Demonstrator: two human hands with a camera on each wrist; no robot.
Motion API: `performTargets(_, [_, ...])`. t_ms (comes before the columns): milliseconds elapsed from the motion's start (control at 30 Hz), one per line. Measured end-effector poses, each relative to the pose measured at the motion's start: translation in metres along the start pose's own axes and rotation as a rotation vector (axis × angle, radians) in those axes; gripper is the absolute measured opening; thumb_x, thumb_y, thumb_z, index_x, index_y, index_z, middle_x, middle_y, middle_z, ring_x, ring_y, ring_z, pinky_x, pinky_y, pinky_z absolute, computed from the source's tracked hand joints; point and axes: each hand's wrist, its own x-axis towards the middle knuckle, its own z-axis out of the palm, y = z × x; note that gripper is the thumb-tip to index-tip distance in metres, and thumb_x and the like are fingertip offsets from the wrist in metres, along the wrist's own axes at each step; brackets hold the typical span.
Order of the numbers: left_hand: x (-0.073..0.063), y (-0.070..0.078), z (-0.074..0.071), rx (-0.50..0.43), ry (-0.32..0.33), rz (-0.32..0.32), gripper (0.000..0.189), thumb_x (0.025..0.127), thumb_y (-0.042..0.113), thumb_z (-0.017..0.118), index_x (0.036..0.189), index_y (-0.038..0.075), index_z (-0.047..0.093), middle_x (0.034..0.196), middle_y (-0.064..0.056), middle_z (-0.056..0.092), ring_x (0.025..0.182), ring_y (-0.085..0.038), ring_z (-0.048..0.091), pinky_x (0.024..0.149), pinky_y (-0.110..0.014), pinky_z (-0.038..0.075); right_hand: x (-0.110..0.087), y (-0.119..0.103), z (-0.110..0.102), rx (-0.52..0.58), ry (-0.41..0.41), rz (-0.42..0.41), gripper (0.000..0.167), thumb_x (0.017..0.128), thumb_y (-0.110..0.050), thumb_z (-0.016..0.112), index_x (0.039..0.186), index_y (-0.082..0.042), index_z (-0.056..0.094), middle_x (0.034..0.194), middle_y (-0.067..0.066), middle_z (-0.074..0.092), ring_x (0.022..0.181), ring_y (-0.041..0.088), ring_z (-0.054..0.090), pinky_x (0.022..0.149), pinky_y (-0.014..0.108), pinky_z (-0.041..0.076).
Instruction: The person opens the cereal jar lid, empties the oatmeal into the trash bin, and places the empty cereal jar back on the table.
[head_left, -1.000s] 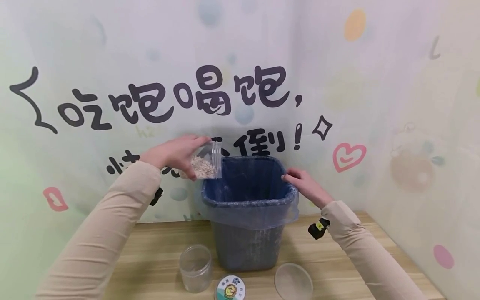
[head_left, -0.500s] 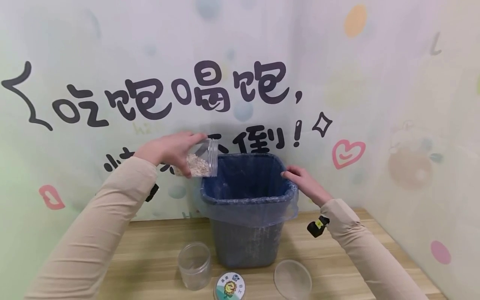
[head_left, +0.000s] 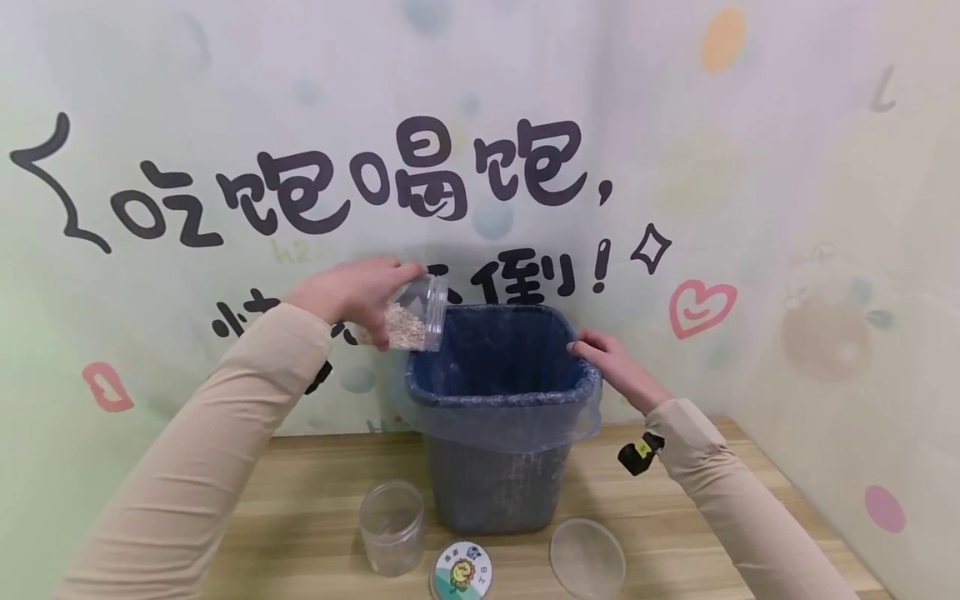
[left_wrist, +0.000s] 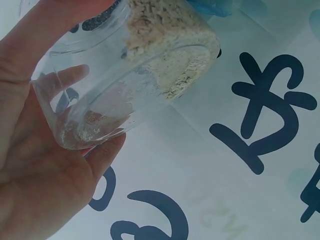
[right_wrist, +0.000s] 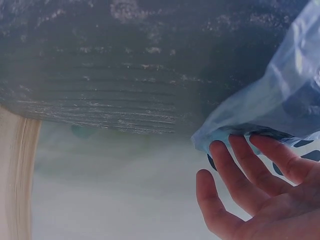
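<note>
Since the earlier frame, the clear jar (head_left: 418, 295) has been brought a touch further toward the bin (head_left: 495, 492) and tipped slightly more, so that its mouth now leans over the bin's back left corner. It is held by the left hand (head_left: 360, 292), whose thumb and fingers are spread wide and curled round its body, and it lies nearly on its side, with pale flakes (head_left: 405, 329) banked along its lower wall. The right hand (head_left: 615, 362) is set at the bin's right rim, its loosely bent fingertips touching the liner (head_left: 502, 429) that is folded over the outside; whether the rim is pinched cannot be told. The step in hand is judged to be the tilting of the jar at the bin, and no flakes are seen falling. For the next move, a steeper tilt would seem to be called for, with the mouth kept well inside the rim and the bin steadied from the right. On the table (head_left: 675, 500) in front, a second jar (head_left: 392, 529), a printed lid (head_left: 462, 571) and a translucent lid (head_left: 587, 557) are left untouched.
</note>
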Motion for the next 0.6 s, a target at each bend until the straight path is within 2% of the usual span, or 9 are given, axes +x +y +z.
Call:
performTargets(300, [0.0019, 0.0055, -0.0009, 0.059, -0.003, 0.001, 0.099, 0.054, 0.013, 0.091, 0.139, 0.006, 0.04, 0.11, -0.017, 0.056, 0.1, -0.033, 0.051, 0.087, -0.046, 0.046, -0.0023, 0.0009, -0.001, -0.007, 0.006, 0.018, 0.034, 0.099, -0.023, 0.047, 0.11, 0.008, 0.055, 0.101, 0.018, 0.058, 0.09, 0.026, 0.049, 0.081, 0.035, 0.042])
performTargets(600, [0.0021, 0.0052, -0.0007, 0.07, -0.002, -0.005, 0.099, 0.053, 0.012, 0.091, 0.139, 0.007, 0.04, 0.108, -0.016, 0.056, 0.099, -0.032, 0.051, 0.085, -0.046, 0.047, -0.0018, 0.0006, -0.0005, -0.011, 0.008, 0.021, 0.036, 0.1, -0.024, 0.047, 0.112, 0.008, 0.056, 0.103, 0.019, 0.059, 0.091, 0.027, 0.049, 0.081, 0.036, 0.043])
